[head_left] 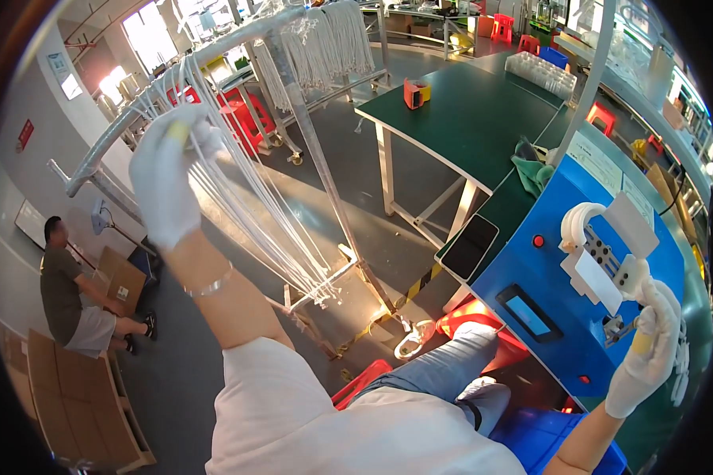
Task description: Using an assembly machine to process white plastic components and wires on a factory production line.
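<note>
My left hand [166, 178], in a white glove with a yellow patch on a finger, is raised to a metal rack [249, 33]. Its fingers close round white cables [249, 214] that hang from the bar in a long bundle. My right hand [650, 348], also gloved, is at the front of a blue machine [503, 277]. Thumb and fingers are pinched beside the machine's small metal fixture [612, 328]; what lies between them is hidden. A white looped part [580, 226] and white plates [594, 279] sit just above that hand.
A phone [470, 247] lies on the green table [444, 119], near a green cloth [533, 168]. More cables [329, 47] hang behind. A blue bin [531, 431] stands low by my legs. At left, a person [75, 293] sits beside cardboard boxes [119, 281].
</note>
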The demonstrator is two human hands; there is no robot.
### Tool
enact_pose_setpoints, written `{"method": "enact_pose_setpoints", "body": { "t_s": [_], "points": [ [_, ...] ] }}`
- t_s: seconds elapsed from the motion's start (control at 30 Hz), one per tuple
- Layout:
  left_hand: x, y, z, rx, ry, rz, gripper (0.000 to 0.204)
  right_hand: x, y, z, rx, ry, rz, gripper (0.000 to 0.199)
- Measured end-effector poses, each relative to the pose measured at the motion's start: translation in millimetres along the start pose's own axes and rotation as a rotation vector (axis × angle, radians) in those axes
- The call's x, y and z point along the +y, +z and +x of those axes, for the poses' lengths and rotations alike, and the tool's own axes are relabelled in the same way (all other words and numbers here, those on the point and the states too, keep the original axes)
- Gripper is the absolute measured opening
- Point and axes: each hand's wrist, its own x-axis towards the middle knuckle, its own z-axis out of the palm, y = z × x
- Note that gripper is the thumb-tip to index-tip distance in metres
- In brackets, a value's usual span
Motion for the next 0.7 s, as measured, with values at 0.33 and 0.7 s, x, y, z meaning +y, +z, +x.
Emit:
{"method": "enact_pose_setpoints", "body": {
  "t_s": [0.33,0.7],
  "points": [
    [27,200,-251,-1.304,-0.151,-0.257,0.012,-104,50,36,-0.782,0.649,1.131,0.075],
    [9,139,-149,-0.782,-0.301,-1.272,0.018,68,-29,-117,-0.081,0.640,1.657,0.043]
  ]
}}
